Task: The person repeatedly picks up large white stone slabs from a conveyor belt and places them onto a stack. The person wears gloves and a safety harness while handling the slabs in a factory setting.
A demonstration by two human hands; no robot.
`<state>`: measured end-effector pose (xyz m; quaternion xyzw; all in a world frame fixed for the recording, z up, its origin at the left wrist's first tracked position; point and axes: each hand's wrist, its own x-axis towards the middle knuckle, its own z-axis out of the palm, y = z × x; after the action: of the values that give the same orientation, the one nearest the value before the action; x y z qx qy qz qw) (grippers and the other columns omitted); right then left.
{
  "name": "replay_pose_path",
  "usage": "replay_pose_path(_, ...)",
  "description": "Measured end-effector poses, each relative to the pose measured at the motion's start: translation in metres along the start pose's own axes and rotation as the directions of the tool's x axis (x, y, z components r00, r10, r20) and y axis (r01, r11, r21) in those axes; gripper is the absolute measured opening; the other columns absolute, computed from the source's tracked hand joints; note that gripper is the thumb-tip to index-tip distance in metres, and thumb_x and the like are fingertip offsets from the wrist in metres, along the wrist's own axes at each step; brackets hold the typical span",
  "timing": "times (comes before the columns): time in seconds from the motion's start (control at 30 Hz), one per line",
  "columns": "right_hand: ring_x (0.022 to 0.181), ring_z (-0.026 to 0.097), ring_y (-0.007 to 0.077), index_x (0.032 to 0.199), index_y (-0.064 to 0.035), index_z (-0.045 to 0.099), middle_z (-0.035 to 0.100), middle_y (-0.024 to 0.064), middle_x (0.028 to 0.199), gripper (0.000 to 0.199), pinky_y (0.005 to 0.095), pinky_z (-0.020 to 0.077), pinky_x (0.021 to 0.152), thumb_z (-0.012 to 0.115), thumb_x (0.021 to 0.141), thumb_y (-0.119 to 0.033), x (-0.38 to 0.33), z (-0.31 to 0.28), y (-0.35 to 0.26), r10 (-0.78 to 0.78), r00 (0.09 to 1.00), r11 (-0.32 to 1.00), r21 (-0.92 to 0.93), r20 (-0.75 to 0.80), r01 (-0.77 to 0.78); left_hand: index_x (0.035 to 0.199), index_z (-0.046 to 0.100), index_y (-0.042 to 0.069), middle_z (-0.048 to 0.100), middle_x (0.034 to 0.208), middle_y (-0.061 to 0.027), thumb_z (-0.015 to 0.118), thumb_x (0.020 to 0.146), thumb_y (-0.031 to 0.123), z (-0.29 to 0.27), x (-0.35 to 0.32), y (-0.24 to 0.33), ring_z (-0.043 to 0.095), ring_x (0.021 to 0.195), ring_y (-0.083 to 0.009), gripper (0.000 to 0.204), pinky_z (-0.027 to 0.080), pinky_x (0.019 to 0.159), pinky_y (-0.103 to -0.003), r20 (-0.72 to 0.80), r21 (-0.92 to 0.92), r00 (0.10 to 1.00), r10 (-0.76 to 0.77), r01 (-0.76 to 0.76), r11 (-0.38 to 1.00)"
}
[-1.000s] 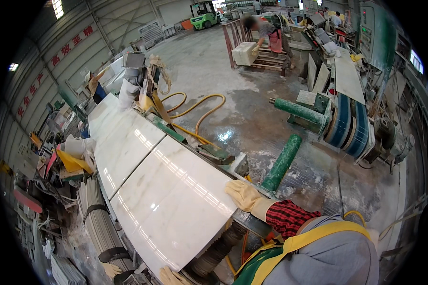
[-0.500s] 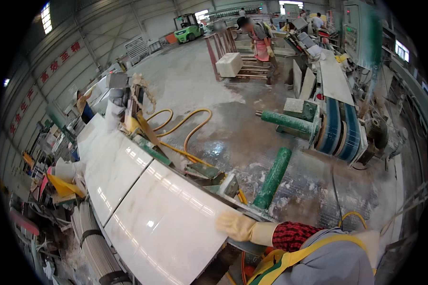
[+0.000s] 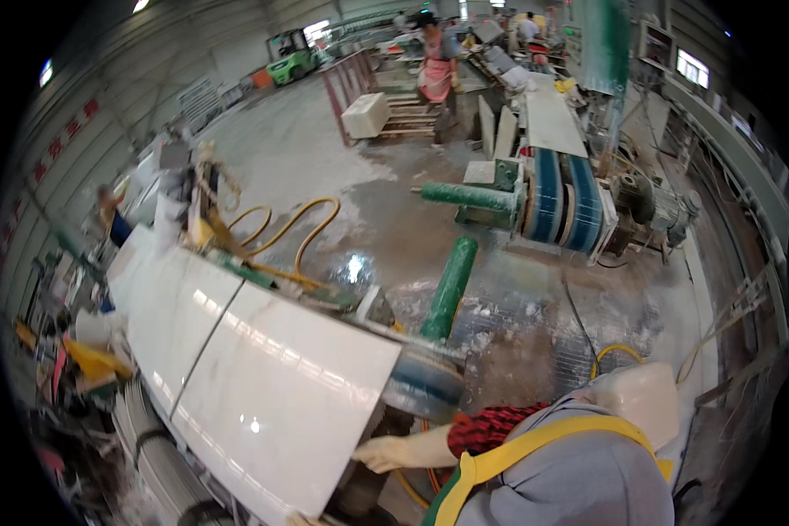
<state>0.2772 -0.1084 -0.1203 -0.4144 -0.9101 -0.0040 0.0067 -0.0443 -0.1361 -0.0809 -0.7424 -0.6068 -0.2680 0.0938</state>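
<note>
A glossy white stone slab (image 3: 280,386) lies flat on the line at the left, its near end sticking out towards me. My right hand (image 3: 381,454), in a cream rubber glove, holds this slab's end edge, fingers closed at the rim. Of my left hand (image 3: 302,520) only a sliver of glove shows at the bottom border, by the slab's near corner; its fingers are cut off. Beyond a thin dark seam lies a second white slab (image 3: 171,298). A blue belt roller (image 3: 425,386) shows just past the slab's end.
A green roller (image 3: 450,289) juts out beyond the slab. Farther right, a blue-belted conveyor (image 3: 548,197) carries a pale slab (image 3: 552,118). A yellow hose (image 3: 311,230) curls over the wet floor. A person in a pink apron (image 3: 436,74) stands near a white block (image 3: 366,116); a green forklift (image 3: 291,61) is behind.
My right hand has left the slab's top, where it lay flat, and moved down to its end edge. A bit of my left glove now shows. The view has swung right.
</note>
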Motion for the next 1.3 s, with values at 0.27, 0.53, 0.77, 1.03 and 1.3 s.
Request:
replay_pose_path(0.27, 0.126, 0.068, 0.0398, 0.147, 0.0062, 0.052, 0.063, 0.0250, 0.143, 0.051, 0.0550, 0.0631, 0.100, 0.072, 0.104, -0.014, 0.068, -0.019, -0.036, 0.629, 0.438, -0.762, 0.398, 0.642, 0.511, 0.134, 0.069, -0.002, 0.068, 0.136, -0.0303, 0.067, 0.101, 0.009, -0.033, -0.006, -0.006, 0.060, 0.129, -0.0505, 0.035, 0.044, 0.116, -0.059, 0.022, -0.176, 0.995, 0.097, -0.092, 0.980)
replay_pose_path(0.53, 0.140, 0.061, 0.0346, 0.155, 0.0013, 0.046, 0.057, 0.0219, 0.155, 0.057, 0.0454, 0.0512, 0.120, 0.069, 0.109, -0.024, -0.068, -0.041, -0.117, 0.501, 0.611, -0.857, 0.450, 0.613, 0.252, 0.141, 0.063, 0.004, 0.071, 0.102, -0.0214, 0.081, 0.090, 0.023, -0.077, -0.007, 0.004, 0.068, 0.096, -0.0411, 0.058, 0.053, 0.085, -0.052, 0.318, -0.213, 0.943, 0.092, -0.023, 0.977)
replay_pose_path(0.77, 0.143, 0.057, 0.0390, 0.158, -0.0003, 0.046, 0.055, 0.0246, 0.156, 0.066, 0.0521, 0.0522, 0.119, 0.073, 0.106, -0.031, -0.136, -0.013, -0.128, 0.454, 0.626, -0.852, 0.515, 0.634, 0.097, 0.148, 0.059, 0.005, 0.072, 0.132, -0.0233, 0.085, 0.086, 0.039, -0.018, 0.129, 0.036, 0.068, 0.125, -0.0394, 0.075, 0.052, 0.111, -0.046, 0.436, -0.152, 0.849, 0.298, -0.257, 0.955)
replay_pose_path(1.03, 0.141, 0.057, 0.0437, 0.154, 0.0032, 0.049, 0.061, 0.0272, 0.148, 0.058, 0.0499, 0.0570, 0.114, 0.068, 0.109, -0.028, -0.129, 0.017, -0.119, 0.287, 0.582, -0.943, 0.333, 0.761, 0.030, 0.126, 0.076, 0.001, 0.079, 0.112, -0.0208, 0.084, 0.086, 0.054, -0.028, 0.190, 0.060, 0.075, 0.099, -0.0334, 0.067, 0.058, 0.091, -0.041, 0.869, -0.155, 0.491, 0.062, 0.152, 0.976)
replay_pose_path(1.3, 0.142, 0.059, 0.0385, 0.157, -0.0023, 0.049, 0.056, 0.0195, 0.158, 0.048, 0.0414, 0.0565, 0.116, 0.057, 0.110, -0.011, -0.165, -0.042, -0.099, 0.321, 0.758, -0.854, 0.519, 0.568, -0.027, 0.098, 0.074, -0.005, 0.065, 0.073, -0.0045, 0.091, 0.084, 0.043, -0.118, 0.158, 0.084, 0.056, 0.067, -0.0134, 0.052, 0.045, 0.061, -0.033, 0.685, -0.397, 0.727, 0.058, 0.305, 0.866)
